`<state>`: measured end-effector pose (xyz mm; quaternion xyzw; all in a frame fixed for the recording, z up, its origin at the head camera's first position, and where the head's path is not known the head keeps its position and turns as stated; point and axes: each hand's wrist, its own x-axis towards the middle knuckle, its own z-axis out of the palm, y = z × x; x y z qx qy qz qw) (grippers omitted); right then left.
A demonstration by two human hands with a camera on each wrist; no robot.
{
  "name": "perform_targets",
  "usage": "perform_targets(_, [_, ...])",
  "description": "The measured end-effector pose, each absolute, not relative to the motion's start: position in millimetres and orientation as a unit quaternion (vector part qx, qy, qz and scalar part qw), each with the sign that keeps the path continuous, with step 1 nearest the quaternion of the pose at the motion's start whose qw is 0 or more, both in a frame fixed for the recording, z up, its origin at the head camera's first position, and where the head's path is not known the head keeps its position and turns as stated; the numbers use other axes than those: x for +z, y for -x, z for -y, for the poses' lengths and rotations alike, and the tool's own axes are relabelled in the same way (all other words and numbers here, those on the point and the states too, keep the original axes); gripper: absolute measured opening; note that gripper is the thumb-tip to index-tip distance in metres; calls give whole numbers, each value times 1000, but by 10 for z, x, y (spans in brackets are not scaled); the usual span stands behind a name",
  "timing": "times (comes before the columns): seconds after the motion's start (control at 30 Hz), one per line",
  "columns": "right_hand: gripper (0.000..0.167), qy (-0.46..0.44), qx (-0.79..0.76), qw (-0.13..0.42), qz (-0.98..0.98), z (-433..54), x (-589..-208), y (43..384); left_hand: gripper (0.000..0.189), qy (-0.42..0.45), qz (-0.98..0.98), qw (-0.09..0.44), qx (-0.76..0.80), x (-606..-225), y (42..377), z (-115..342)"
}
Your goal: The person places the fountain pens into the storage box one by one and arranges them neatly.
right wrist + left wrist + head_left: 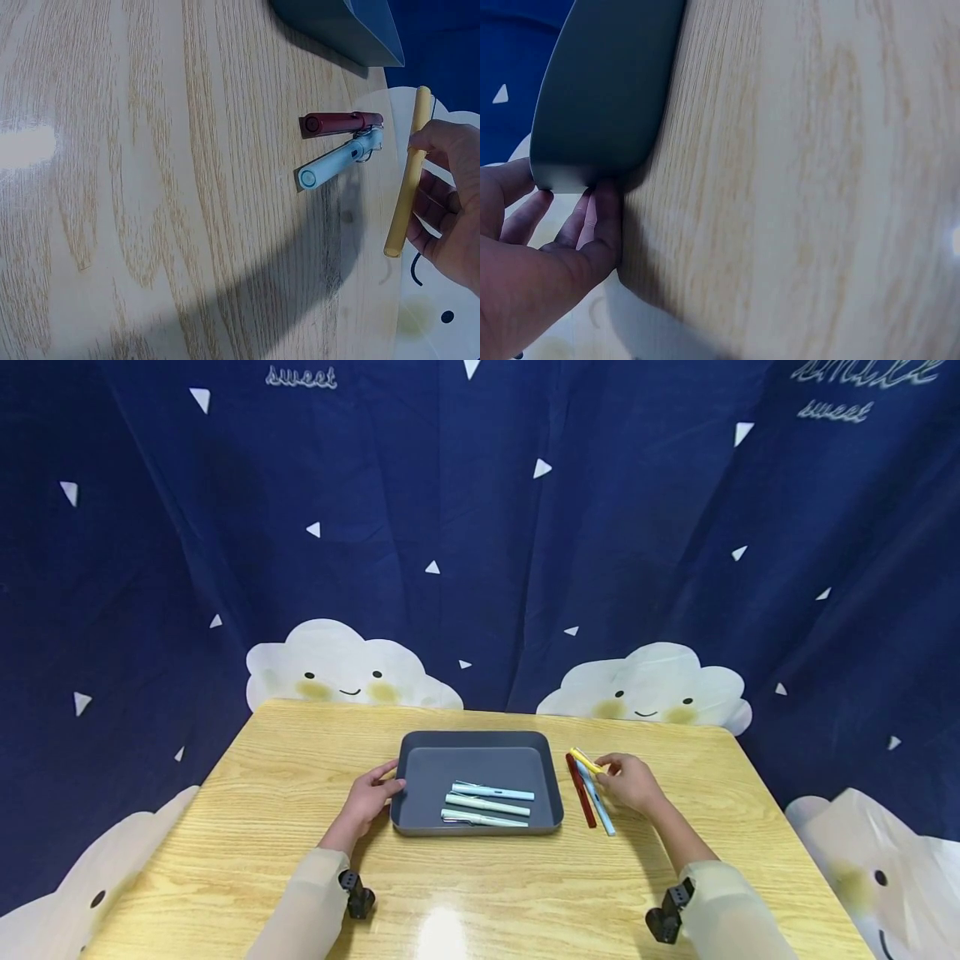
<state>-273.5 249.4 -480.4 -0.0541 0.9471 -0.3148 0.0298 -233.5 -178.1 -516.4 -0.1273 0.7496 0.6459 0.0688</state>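
Observation:
My right hand (632, 782) pinches a yellow pen (409, 180) between thumb and fingers, raised above the table. Below it, a dark red pen (581, 791) and a light blue pen (596, 797) lie close together at their far ends, fanning apart toward me. At the left end of a dark grey tray (442, 760), my left hand (367, 797) holds the wall, thumb at the rim and fingertips against the outside. Inside the tray, a light blue pen (495, 792) and two pale green pens (487, 805) lie sideways, one above another toward the front.
The wooden table (480, 893) carries the tray near its middle. Behind it hangs a dark blue curtain (480, 527) with white triangles and smiling clouds. Small black devices (358, 896) are strapped at both sleeves.

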Motion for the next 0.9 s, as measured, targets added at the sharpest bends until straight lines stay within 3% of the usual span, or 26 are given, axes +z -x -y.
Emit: perform_targets(0.9, [28, 77, -318, 39, -944, -2350, -4765, 2764, 50, 133, -750, 65, 645, -5178, 2347, 1777])
